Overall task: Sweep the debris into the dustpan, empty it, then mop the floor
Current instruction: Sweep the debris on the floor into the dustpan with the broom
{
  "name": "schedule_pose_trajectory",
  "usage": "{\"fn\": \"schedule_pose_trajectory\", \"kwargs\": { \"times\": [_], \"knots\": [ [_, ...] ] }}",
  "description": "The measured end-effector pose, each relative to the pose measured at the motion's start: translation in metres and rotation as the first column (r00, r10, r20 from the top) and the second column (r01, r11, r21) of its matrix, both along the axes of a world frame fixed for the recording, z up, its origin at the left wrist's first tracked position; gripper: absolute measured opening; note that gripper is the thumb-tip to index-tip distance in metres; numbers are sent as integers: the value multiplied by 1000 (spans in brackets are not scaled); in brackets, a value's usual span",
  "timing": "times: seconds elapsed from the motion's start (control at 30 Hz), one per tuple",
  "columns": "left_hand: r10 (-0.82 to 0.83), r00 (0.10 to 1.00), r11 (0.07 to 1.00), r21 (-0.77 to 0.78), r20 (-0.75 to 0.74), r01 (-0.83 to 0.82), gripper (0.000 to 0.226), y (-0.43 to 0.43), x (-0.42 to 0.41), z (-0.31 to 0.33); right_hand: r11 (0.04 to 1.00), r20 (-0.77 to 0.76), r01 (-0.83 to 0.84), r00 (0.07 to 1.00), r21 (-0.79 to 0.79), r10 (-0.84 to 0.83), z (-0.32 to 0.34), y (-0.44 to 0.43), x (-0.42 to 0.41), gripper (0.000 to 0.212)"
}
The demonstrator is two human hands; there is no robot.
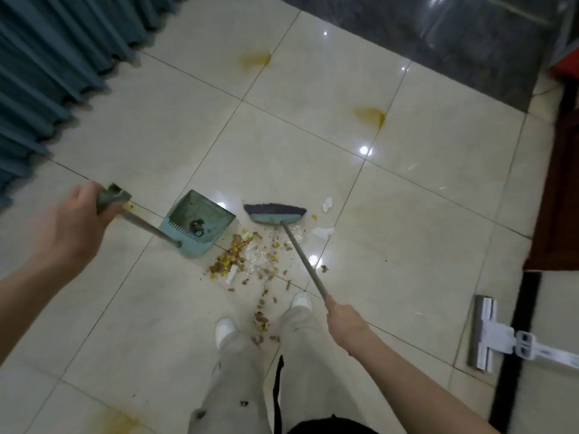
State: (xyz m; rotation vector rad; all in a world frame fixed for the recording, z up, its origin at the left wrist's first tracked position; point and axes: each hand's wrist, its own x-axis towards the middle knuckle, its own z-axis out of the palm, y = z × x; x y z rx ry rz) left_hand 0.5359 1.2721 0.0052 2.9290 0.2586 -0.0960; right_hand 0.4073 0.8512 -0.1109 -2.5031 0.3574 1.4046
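A teal dustpan (200, 219) stands on the cream tiled floor with a little dark dirt inside. My left hand (75, 227) grips the top of its long grey handle. To its right the teal broom head (275, 213) with dark bristles rests on the floor, and my right hand (344, 321) is closed round its grey pole. Brown and yellow debris (247, 260) lies scattered between pan and broom and trails back between my white shoes. White paper scraps (324, 231) lie right of the broom. A white flat mop (488, 335) lies on the floor at the right.
Teal curtains (53, 67) hang along the left. Yellow-brown stains mark the tiles at the far stain (255, 59), the right stain (371, 115) and the near-left stain (116, 422). A dark polished floor strip (438, 36) runs across the back, and dark wooden furniture (560, 189) stands at the right.
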Motion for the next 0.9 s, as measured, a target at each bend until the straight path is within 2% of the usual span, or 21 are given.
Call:
{"fn": "schedule_pose_trajectory", "kwargs": {
  "times": [0.1,0.17,0.3,0.4,0.5,0.67,0.9],
  "knots": [
    [-16,1000,999,38,-20,17,25,-11,1,4,1000,-7,-12,1000,-1,12,14,4,-18,46],
    [-47,999,995,84,-16,48,28,-19,-1,8,999,11,42,999,23,-42,25,8,-20,43],
    [-57,998,996,63,-23,58,30,-33,-5,12,952,67,281,955,121,-290,46,10,-18,32],
    [-117,993,993,27,-7,117,28,-41,-2,15,862,69,473,868,184,-491,54,7,-17,28],
    [-191,982,980,57,17,189,27,-51,2,17,796,121,571,792,203,-599,60,-3,-3,29],
    [-171,985,984,54,25,170,28,-91,20,13,764,161,609,749,214,-643,53,-34,45,40],
    [-183,983,981,68,-4,183,31,-154,39,-12,775,121,622,766,109,-632,25,-88,104,30]
  ]
}}
